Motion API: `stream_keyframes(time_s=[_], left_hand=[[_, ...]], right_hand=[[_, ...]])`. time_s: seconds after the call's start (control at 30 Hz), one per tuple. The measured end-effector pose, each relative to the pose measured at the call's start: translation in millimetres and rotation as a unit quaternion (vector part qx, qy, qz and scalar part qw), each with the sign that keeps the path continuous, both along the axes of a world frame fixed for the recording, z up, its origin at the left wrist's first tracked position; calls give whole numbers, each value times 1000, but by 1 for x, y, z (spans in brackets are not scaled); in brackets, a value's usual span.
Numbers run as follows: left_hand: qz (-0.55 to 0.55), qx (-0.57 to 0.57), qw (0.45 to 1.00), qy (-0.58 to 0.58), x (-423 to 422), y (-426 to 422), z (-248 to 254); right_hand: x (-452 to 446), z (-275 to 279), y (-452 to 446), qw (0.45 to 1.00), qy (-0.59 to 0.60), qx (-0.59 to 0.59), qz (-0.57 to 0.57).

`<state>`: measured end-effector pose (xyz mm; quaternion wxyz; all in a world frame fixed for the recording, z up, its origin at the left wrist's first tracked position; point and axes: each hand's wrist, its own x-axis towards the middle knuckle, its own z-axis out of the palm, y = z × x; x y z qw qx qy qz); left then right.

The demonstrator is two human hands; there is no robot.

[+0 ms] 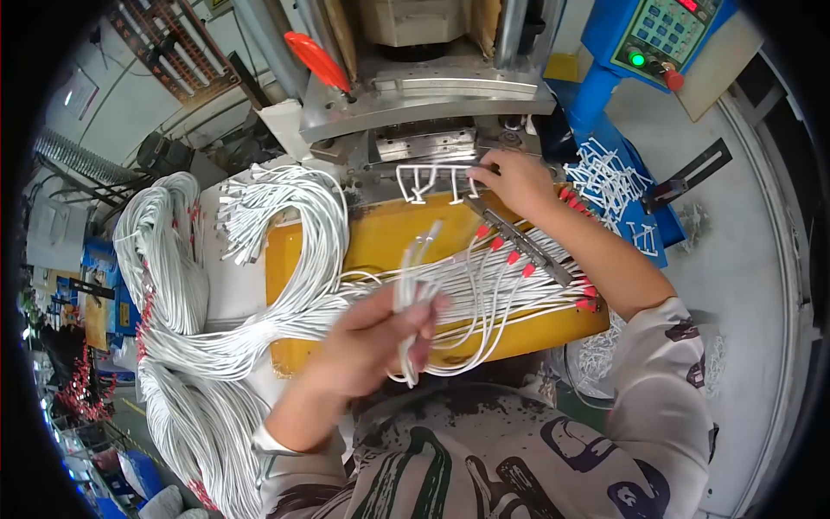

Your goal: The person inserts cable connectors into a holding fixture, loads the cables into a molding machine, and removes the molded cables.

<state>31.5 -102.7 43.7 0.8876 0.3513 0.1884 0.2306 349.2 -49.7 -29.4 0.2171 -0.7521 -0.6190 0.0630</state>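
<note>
My left hand [376, 337], smeared by motion, is closed around a few short white cable ends [408, 303] above the yellow board [298, 259]. At the front of the press, my right hand [519, 183] pinches the right end of a white branched plastic sprue [432, 177]; its fingertips also lie close to a dark metal strip there. Below that hand, a metal mould bar [523, 242] lies slantwise over white cables [467, 290], with red-tipped ends [513, 258] beside it.
Bundles of white cable [177, 259] lie at the left. Ahead stands the press with its metal mould block [428, 141] and a red handle [318, 62]. At right are a blue tray [661, 238] with a heap of white sprues [605, 182] and a control panel [666, 35].
</note>
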Motion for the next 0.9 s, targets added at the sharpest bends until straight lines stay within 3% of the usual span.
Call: stream_keyframes(time_s=[0.03, 0.1, 0.17, 0.2, 0.27, 0.3, 0.33, 0.4, 0.43, 0.47, 0.5, 0.57, 0.63, 0.7, 0.77, 0.83, 0.9], left_hand=[[21, 189, 980, 60, -15, 5, 9], [220, 199, 947, 120, -29, 47, 2], [376, 82, 906, 174, -37, 101, -24], [380, 86, 904, 176, -47, 126, -43], [260, 1, 920, 294, -63, 159, -73], [258, 0, 920, 295, -64, 155, -69], [290, 153, 857, 397, -67, 145, -67], [311, 443, 645, 540, -62, 121, -56], [298, 442, 655, 535, -53, 103, -48], [282, 539, 594, 527, -39, 81, -41], [266, 627, 525, 511, -20, 64, -38], [123, 741, 611, 251, 25, 37, -42], [79, 720, 678, 123, 74, 8, -56], [46, 763, 625, 159, 88, -16, -60], [63, 774, 611, 154, 101, -10, -52], [80, 789, 592, 146, 112, -1, -43], [191, 765, 589, 179, 142, 34, -34]], right_hand=[[-5, 0, 4, 1000, 3, 2, 8], [-14, -1, 17, 984, 58, 80, 148], [-25, 0, 23, 963, 91, 119, 222], [-29, 1, 25, 970, 47, 105, 212], [-34, 1, 27, 980, -39, 71, 184], [-28, 11, 16, 976, -13, 149, 156], [-16, 22, -4, 967, 13, 222, 124], [8, 41, -57, 958, 36, 285, 19], [8, 48, -88, 965, -18, 255, -49], [4, 50, -119, 965, -75, 226, -114], [-7, 38, -146, 978, -72, 174, -94], [-12, 15, -164, 988, -70, 115, -74], [-11, 1, -167, 995, 20, 86, -44], [-6, 5, -158, 995, 64, 74, -24], [11, 23, -127, 977, 190, -8, -94], [24, 13, -80, 981, 157, 110, -19], [44, 1, -5, 970, 166, 168, 60]])
